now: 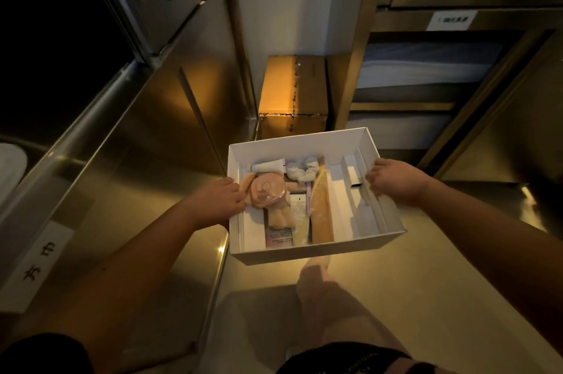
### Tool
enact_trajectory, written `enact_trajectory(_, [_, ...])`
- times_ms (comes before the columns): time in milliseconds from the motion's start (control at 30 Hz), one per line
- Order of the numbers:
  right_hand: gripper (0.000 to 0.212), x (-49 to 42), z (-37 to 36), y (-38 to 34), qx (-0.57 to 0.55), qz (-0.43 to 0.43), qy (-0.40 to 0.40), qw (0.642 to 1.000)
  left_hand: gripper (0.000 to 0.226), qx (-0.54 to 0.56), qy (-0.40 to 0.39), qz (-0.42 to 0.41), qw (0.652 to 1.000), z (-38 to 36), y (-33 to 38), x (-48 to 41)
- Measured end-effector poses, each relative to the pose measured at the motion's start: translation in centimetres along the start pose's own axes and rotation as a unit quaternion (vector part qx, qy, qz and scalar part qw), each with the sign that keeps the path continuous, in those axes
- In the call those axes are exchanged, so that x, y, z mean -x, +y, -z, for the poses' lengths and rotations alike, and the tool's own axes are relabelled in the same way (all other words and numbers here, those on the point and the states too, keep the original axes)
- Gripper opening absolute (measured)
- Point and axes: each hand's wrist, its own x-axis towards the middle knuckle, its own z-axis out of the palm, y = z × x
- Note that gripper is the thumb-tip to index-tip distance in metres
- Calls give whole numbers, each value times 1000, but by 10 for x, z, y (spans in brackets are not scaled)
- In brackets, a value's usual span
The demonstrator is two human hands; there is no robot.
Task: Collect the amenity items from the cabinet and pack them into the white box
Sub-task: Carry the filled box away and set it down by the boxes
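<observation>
We see the left hand (224,198) clamped on the left wall of the white box (320,247), fingers curled over its rim. Inside lie a pink case (268,190), then a comb (321,209). The right hand (396,180) grips the right wall, fingers folded inward over it.

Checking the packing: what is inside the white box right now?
In the white box: a pink round case, a plush toy, a grey scrunchie, a small tube, a comb and flat packets. Whatever lies beneath them is covered.
</observation>
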Motion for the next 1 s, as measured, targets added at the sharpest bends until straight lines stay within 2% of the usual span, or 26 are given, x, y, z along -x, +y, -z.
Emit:
enact_trajectory(467, [33, -146, -6, 134, -11, 11, 11, 1000, 41, -9, -27, 7, 1000, 0, -158, -109])
enact_trajectory(1000, [36, -258, -28, 227, -14, 16, -19, 1000, 41, -13, -55, -17, 998, -41, -264, -214])
